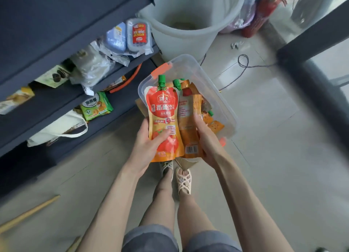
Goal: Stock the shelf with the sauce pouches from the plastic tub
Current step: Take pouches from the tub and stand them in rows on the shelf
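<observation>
Knees, sandals at frame bottom. Left hand (146, 146) clamps front sauce pouch (163, 119); right hand (204, 138) clasps second pouch (188, 127) above tub (222, 104). Risk: slick pouches slipping, falling short of shelf (117, 104) left of centre.

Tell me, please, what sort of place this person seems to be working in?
Probably a small shop or its stockroom. Dark grey metal shelving holds packaged goods such as a green biscuit packet, a clear plastic tub of red-and-orange sauce pouches sits on the tiled floor, and a large white plastic bucket stands behind.
</observation>
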The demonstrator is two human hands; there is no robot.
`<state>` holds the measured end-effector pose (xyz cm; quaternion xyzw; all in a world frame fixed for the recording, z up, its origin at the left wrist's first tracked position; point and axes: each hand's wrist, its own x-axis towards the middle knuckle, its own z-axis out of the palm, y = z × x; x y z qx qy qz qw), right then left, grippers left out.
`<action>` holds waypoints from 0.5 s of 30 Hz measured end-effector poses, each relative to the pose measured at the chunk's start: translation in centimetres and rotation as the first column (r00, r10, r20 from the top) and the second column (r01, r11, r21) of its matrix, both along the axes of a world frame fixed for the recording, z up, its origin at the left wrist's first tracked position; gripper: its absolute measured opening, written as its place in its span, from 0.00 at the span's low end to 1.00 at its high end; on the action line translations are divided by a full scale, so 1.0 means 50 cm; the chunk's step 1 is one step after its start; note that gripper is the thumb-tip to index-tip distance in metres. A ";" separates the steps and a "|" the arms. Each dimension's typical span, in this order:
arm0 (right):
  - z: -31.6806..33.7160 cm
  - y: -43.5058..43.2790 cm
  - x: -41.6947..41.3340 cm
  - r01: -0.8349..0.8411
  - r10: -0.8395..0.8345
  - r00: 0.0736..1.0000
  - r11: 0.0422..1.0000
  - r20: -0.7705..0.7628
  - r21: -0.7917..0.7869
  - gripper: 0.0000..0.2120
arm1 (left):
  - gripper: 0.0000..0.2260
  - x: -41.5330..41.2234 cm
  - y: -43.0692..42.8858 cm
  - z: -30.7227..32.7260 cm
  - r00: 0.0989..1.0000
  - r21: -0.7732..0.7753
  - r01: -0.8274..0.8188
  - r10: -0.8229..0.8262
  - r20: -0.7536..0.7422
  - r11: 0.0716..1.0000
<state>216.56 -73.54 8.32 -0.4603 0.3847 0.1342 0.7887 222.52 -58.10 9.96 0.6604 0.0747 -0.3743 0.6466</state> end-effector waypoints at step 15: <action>0.319 0.285 0.004 -0.455 0.545 0.797 0.825 0.260 -0.335 0.27 | 0.16 -0.166 0.340 0.311 0.855 -0.163 -0.452 0.478 0.200 0.877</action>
